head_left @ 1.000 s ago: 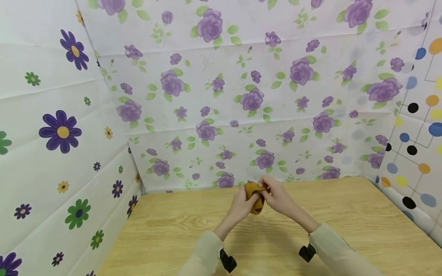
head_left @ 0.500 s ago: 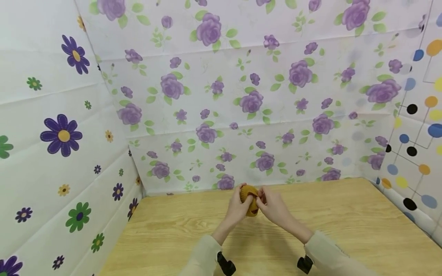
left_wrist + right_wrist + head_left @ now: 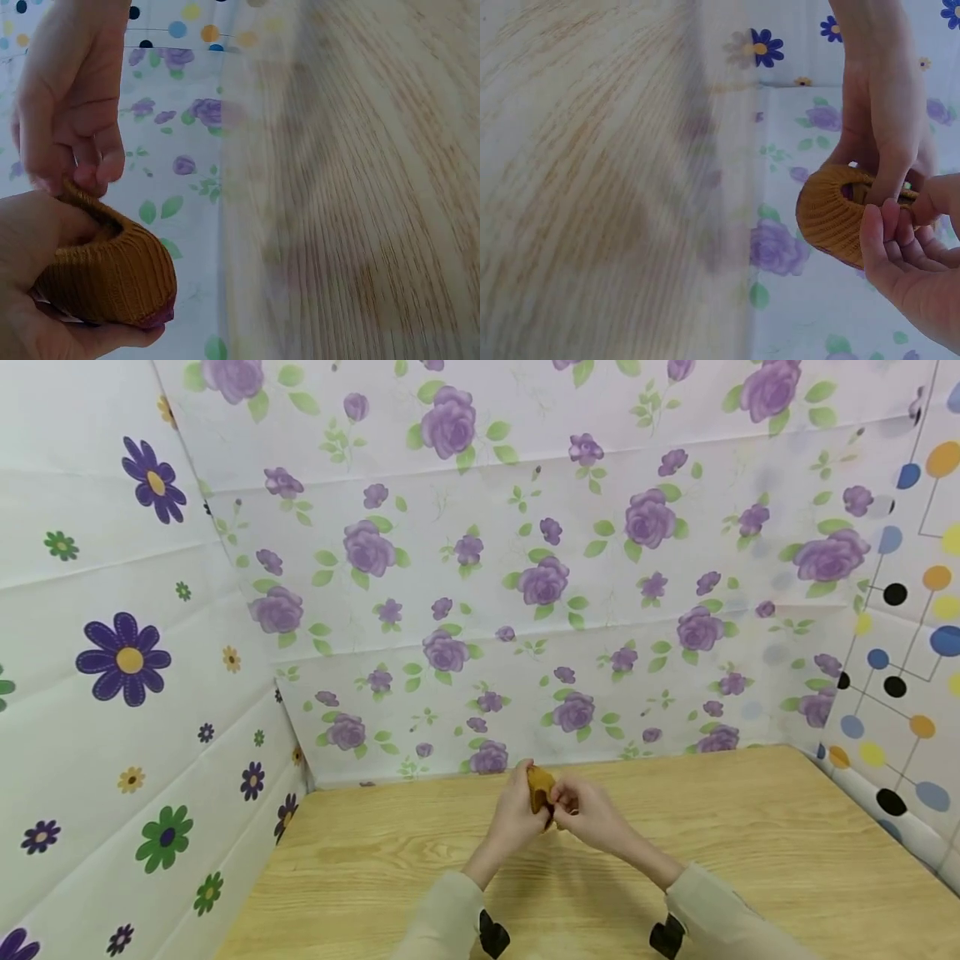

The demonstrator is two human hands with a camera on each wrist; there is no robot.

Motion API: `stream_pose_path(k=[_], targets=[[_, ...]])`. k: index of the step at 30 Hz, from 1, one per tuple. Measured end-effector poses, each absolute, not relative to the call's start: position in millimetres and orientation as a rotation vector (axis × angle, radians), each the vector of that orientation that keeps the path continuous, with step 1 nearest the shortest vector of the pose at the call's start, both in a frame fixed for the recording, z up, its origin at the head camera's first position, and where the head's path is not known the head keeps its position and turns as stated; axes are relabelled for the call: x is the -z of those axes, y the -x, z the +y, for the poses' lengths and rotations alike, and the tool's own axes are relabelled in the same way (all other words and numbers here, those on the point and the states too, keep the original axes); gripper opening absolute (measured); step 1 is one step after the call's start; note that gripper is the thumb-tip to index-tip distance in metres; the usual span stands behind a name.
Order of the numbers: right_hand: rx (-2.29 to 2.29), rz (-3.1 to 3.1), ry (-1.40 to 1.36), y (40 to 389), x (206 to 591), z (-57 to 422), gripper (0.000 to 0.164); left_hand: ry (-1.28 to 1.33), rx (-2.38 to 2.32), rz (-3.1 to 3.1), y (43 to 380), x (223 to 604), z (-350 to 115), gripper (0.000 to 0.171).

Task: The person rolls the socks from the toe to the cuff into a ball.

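A mustard ribbed-knit sock (image 3: 538,783), bundled into a rounded ball, is held up over the table between both hands. In the left wrist view a bit of purple shows at the lower end of the knit bundle (image 3: 127,277). My left hand (image 3: 513,814) grips it from the left, thumb tucked into the opening of the fold. My right hand (image 3: 591,817) pinches the edge of that opening with its fingertips, as the right wrist view shows at the sock's cuff (image 3: 832,214). The inside of the bundle is mostly hidden by fingers.
Below the hands lies a wood-grain table (image 3: 375,843). A purple-rose sheet (image 3: 465,610) hangs behind it, a daisy-print sheet (image 3: 172,727) at left and a dotted sheet (image 3: 907,693) at right. Black wrist cameras (image 3: 493,935) sit at both cuffs.
The sock bundle has moved slightly left and turned in the left hand, showing less of its ribbed side. The right hand has shifted its pinch along the edge and come a little lower.
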State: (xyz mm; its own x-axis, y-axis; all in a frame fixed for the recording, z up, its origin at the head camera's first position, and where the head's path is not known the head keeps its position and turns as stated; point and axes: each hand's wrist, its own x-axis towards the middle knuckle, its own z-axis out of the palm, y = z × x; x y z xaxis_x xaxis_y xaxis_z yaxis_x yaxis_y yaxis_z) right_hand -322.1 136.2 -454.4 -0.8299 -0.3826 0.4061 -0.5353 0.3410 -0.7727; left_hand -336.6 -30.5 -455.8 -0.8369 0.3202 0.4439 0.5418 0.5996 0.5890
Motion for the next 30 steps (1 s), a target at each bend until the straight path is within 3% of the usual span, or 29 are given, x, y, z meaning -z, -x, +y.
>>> stream_pose_path(k=[8, 12, 15, 17, 24, 30], targets=[[-1.768, -2.514, -0.707, 327.3, 463.0, 141.1, 0.008, 0.707, 0.936, -2.539, 334.3, 457.3, -29.5, 0.076], [-2.083, -2.510, -0.484, 331.7, 463.1, 142.8, 0.031, 0.815, 0.871, -2.563, 337.4, 457.4, -31.7, 0.076], [-2.149, -2.538, -0.335, 332.4, 466.1, 142.8, 0.056, 0.951, 0.788, -2.604, 338.7, 456.7, -33.4, 0.078], [-2.140, -2.583, -0.313, 332.1, 471.6, 144.0, 0.064, 1.069, 0.742, -2.619, 339.1, 457.2, -34.6, 0.077], [-2.063, -2.715, -0.300, 329.0, 491.2, 147.6, 0.057, 1.335, 0.839, -2.709, 339.7, 461.8, -43.5, 0.077], [-1.957, -2.859, -0.281, 325.1, 493.8, 154.5, 0.056, 1.230, 1.165, -2.779, 340.9, 468.0, -45.6, 0.062]])
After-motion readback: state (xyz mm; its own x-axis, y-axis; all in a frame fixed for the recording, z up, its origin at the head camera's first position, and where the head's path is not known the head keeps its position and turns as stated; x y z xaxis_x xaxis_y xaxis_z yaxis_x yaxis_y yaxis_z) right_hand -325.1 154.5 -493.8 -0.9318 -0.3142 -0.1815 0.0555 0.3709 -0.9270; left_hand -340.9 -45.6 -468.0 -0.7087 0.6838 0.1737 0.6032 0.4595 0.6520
